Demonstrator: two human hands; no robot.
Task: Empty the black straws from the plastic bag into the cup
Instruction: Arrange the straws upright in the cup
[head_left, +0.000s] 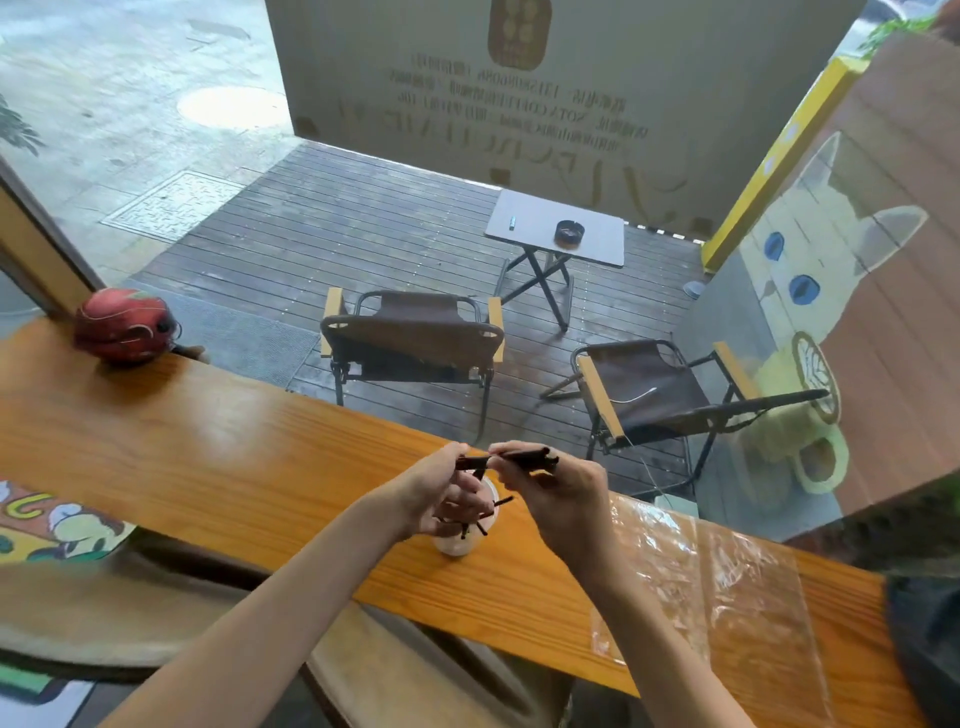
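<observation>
pinching a bundle of black straws (524, 459) between both hands, i see my left hand (441, 493) and right hand (558, 491) held just above the clear cup (460, 543) on the wooden tabletop (208, 457). more straws stick out of the cup. the plastic bag (727, 587) lies flat to the right.
</observation>
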